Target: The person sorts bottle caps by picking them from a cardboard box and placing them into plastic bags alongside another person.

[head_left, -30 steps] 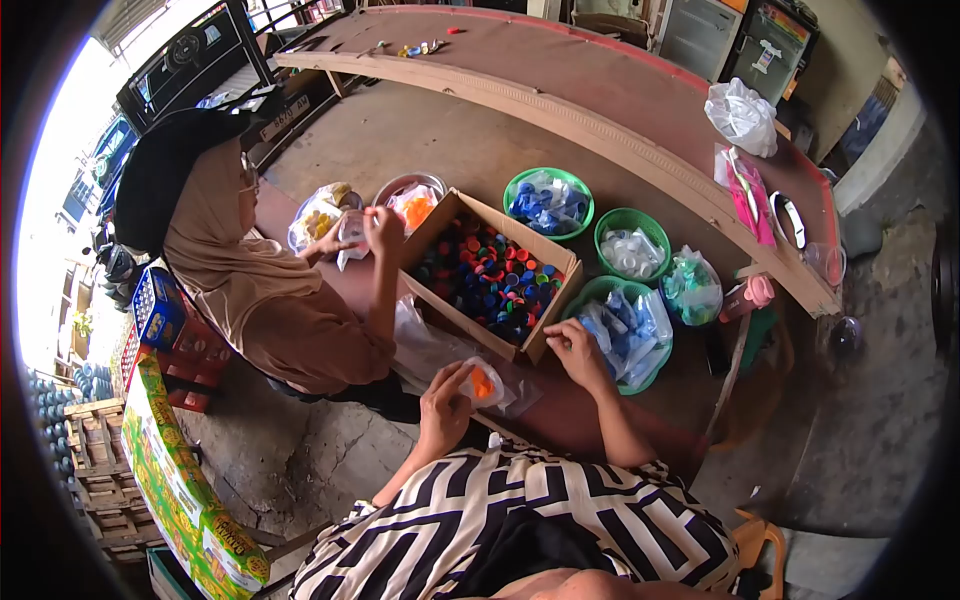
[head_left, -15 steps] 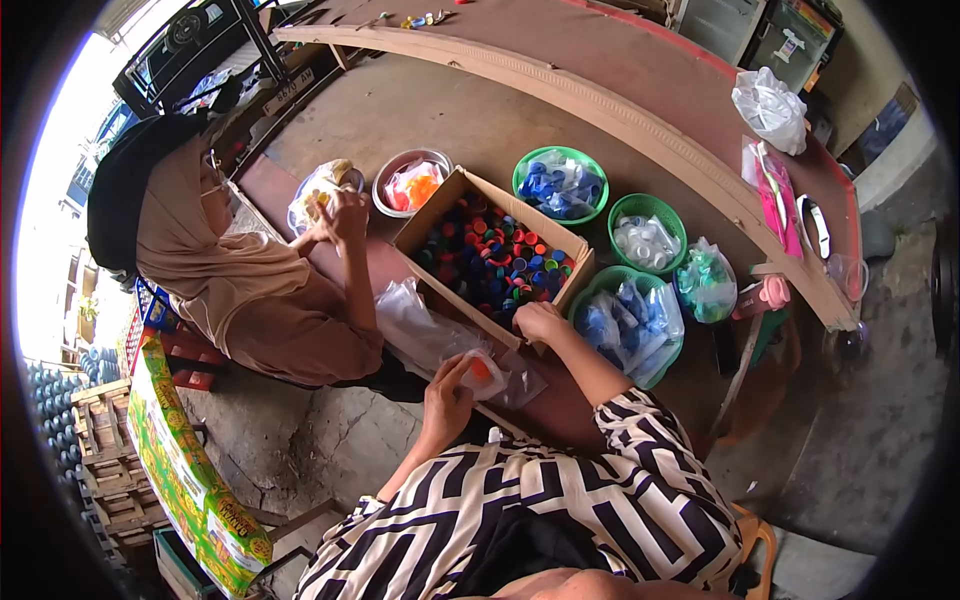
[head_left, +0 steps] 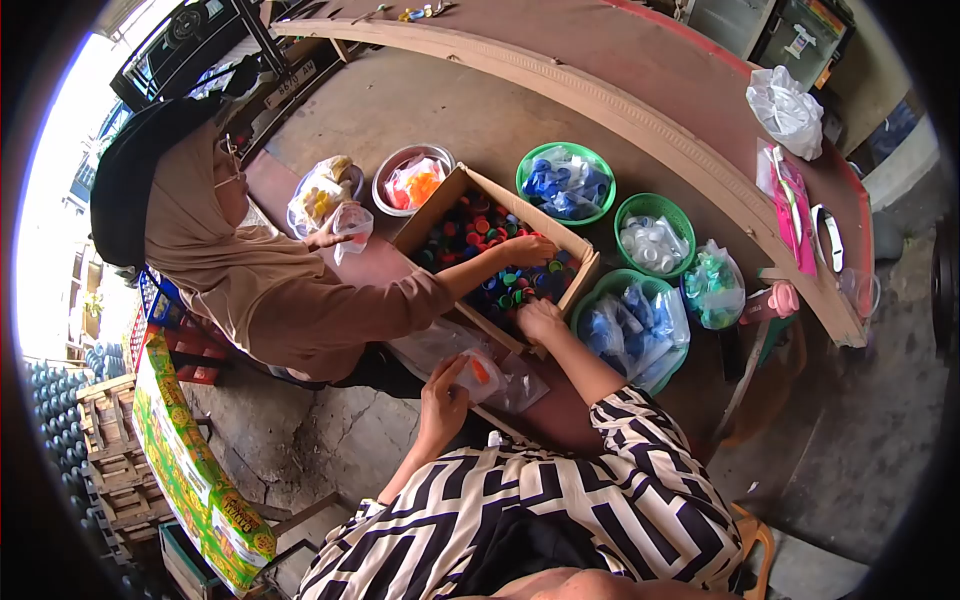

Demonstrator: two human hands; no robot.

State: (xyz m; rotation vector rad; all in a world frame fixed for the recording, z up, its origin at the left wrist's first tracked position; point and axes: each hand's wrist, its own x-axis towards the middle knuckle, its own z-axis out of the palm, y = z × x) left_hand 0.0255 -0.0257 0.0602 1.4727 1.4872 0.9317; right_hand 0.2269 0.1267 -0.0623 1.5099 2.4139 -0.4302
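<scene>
My left hand (head_left: 441, 400) grips a small clear plastic bag (head_left: 482, 370) with orange-red caps inside, in front of the cardboard box. My right hand (head_left: 541, 320) dips over the box's near right corner, fingers curled down among the caps; their tips are hidden, so what they pinch does not show. The open cardboard box (head_left: 418, 228) holds many loose plastic bottle caps (head_left: 487, 228) in red, blue, green and black. A larger clear plastic sheet or bag (head_left: 440, 345) lies between the box and me.
At left a co-worker's hand (head_left: 527, 250) reaches into the box; their other holds a clear bag (head_left: 353, 226). Around the box stand a metal bowl (head_left: 379, 190), green baskets (head_left: 613, 195) of bagged caps and a green bag (head_left: 712, 287). A long wooden beam (head_left: 640, 120) crosses the table.
The co-worker's one hand has moved right from the bags into the box, while the other holds up a clear bag. My right hand has sunk slightly deeper among the caps; my left stays nearly still.
</scene>
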